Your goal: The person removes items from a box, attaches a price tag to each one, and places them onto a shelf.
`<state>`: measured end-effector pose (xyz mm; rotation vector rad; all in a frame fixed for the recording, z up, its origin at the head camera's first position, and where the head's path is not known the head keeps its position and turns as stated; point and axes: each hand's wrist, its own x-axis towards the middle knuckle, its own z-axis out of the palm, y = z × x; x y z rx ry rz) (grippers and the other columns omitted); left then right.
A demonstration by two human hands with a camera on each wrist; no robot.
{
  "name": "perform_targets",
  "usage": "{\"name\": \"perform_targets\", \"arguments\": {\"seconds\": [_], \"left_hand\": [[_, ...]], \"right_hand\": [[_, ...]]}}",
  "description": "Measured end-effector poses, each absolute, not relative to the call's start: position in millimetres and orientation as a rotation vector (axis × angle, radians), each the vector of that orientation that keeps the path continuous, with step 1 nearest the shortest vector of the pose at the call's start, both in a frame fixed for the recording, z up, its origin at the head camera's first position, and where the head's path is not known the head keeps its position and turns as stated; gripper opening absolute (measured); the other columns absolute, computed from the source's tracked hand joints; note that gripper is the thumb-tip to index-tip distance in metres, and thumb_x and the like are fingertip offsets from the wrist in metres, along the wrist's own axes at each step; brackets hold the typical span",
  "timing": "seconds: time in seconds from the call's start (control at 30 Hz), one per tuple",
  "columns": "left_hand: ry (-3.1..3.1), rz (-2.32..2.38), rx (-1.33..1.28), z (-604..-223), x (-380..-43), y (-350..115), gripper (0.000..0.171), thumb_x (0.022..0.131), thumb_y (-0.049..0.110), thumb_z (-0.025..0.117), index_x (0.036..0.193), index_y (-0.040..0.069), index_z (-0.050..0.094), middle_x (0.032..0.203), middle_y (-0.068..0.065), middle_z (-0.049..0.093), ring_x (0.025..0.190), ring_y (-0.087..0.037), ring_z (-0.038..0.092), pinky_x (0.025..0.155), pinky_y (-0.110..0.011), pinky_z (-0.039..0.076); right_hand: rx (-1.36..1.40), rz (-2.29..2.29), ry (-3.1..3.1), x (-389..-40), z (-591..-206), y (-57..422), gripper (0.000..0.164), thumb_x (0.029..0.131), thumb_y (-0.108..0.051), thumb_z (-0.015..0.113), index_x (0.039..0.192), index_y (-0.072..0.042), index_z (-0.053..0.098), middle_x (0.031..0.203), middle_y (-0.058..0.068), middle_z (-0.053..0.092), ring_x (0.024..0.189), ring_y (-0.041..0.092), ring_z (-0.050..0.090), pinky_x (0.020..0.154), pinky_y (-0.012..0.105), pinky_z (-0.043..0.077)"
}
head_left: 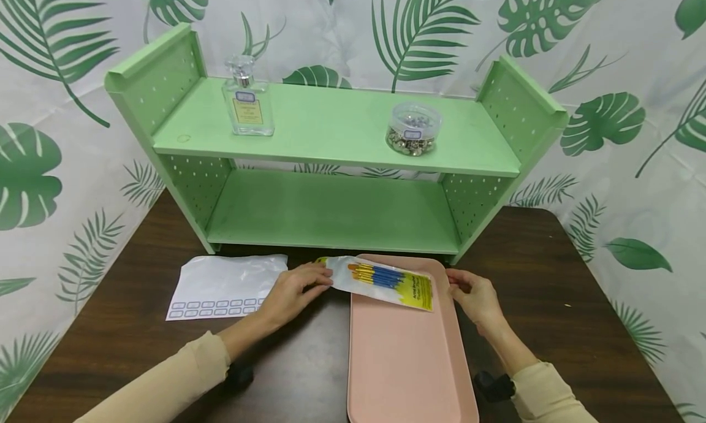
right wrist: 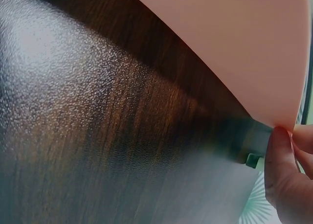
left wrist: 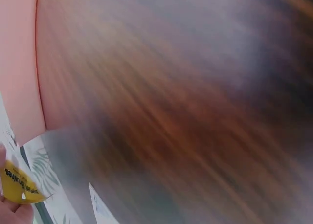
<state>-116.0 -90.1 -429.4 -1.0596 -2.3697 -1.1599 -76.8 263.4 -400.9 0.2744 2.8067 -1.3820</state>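
Observation:
In the head view my left hand [head_left: 295, 293] pinches the left end of a clear packet of artist brushes [head_left: 380, 280]. The brushes have blue handles, and both ends of the packet show yellow. It lies slanted over the far part of a pink tray [head_left: 408, 362]. The left wrist view catches fingers [left wrist: 18, 214] on the packet's yellow end [left wrist: 19, 182]. My right hand [head_left: 478, 301] grips the tray's far right corner. Thumb and fingers pinch that corner in the right wrist view, with the thumb [right wrist: 281, 158] on the near side.
Behind the tray stands a green two-tier shelf [head_left: 331, 208]. Its upper level bears a perfume bottle [head_left: 248, 107] and a clear round tub of small metallic pieces [head_left: 413, 130]. A white label sheet [head_left: 226, 285] lies left on the dark wooden table [head_left: 298, 368].

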Motion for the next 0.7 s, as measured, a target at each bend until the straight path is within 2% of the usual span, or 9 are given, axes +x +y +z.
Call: {"name": "perform_targets", "arguments": {"seconds": [0.2,0.23,0.33,0.47,0.7], "left_hand": [[-2.349,-1.103,-1.099,-421,-107,-109,0.012,0.077,0.001,0.073,0.087,0.006,0.072,0.099,-0.008,0.071,0.1,-0.026,0.065,0.093,-0.045,0.048],[-2.343,-1.095,-1.103,-420,-105,-113,0.012,0.076,0.001,0.073,0.087,0.006,0.071,0.099,-0.007,0.071,0.099,-0.025,0.065,0.092,-0.043,0.049],[-2.308,-1.092,-1.122,-416,-96,-126,0.016,0.075,-0.002,0.073,0.087,0.007,0.069,0.099,-0.007,0.071,0.097,-0.025,0.066,0.091,-0.028,0.049],[-2.286,-1.094,-1.14,-412,-84,-147,0.023,0.072,-0.007,0.073,0.088,0.009,0.068,0.099,-0.005,0.071,0.095,-0.023,0.066,0.094,-0.01,0.04],[-2.307,-1.075,-1.16,-408,-65,-184,0.031,0.07,-0.01,0.072,0.09,0.013,0.066,0.096,-0.002,0.071,0.093,-0.018,0.067,0.092,-0.009,0.042]], "right_hand": [[0.259,-1.38,2.813,-76,-401,264,0.035,0.087,0.007,0.054,0.121,0.01,0.057,0.112,0.027,0.062,0.091,0.016,0.059,0.067,0.01,0.046],[0.255,-1.377,2.814,-76,-401,264,0.035,0.087,0.007,0.054,0.121,0.01,0.056,0.112,0.027,0.062,0.091,0.016,0.059,0.067,0.01,0.046],[0.247,-1.365,2.816,-76,-400,264,0.035,0.087,0.006,0.053,0.121,0.01,0.056,0.112,0.027,0.062,0.092,0.016,0.06,0.068,0.01,0.046],[0.249,-1.355,2.813,-77,-400,264,0.034,0.088,0.006,0.054,0.122,0.01,0.056,0.112,0.026,0.062,0.092,0.015,0.059,0.068,0.01,0.046],[0.257,-1.345,2.811,-76,-400,265,0.034,0.088,0.006,0.054,0.122,0.009,0.056,0.112,0.026,0.062,0.09,0.014,0.059,0.067,0.011,0.047]]}}
